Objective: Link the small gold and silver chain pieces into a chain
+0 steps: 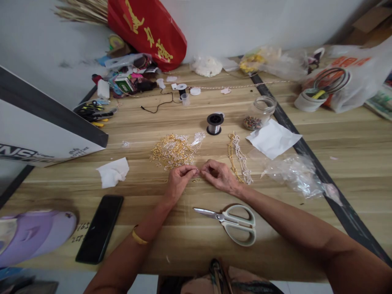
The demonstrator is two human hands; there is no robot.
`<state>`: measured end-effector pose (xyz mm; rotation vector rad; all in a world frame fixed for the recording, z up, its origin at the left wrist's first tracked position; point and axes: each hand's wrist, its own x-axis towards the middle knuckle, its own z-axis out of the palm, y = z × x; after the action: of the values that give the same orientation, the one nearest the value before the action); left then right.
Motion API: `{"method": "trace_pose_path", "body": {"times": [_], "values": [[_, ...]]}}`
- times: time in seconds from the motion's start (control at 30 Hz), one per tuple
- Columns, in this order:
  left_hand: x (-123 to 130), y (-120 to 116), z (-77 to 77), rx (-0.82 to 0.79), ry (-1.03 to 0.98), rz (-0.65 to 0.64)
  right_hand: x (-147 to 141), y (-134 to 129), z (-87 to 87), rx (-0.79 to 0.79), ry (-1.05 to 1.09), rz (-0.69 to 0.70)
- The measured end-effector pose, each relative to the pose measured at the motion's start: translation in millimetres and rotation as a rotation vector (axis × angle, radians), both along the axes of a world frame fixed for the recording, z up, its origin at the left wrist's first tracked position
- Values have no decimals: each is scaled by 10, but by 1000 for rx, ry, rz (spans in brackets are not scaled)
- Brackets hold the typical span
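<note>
My left hand (180,179) and my right hand (218,175) meet fingertip to fingertip above the wooden table, both pinched. Whatever is between the fingertips is too small to name. A thin gold chain piece (196,180) lies just below the fingertips. Behind my left hand spreads a pile of gold and silver links (173,151). Gold and silver chains (241,159) lie beyond my right hand. Scissors (229,220) with pale handles rest nearer to me, blades pointing left. A spool of silver wire (214,124) stands behind the pile.
A black phone (99,229) and a crumpled tissue (113,172) lie to the left. On the right are white paper (273,139), a glass jar (260,113) of beads and clear plastic bags (294,173). A large box (45,126) stands at the left.
</note>
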<state>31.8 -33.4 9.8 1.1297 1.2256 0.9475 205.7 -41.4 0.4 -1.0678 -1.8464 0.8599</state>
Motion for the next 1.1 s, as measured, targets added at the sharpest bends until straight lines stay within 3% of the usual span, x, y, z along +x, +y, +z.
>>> {"method": "trace_pose_path", "body": {"times": [0.5,1.1], "values": [[-52,-16,-55,152,172,-111,6,-3,-4,-5,2,5],[2,-5,-12,142,170,-31,12,-10,0,-7,-3,27]]}}
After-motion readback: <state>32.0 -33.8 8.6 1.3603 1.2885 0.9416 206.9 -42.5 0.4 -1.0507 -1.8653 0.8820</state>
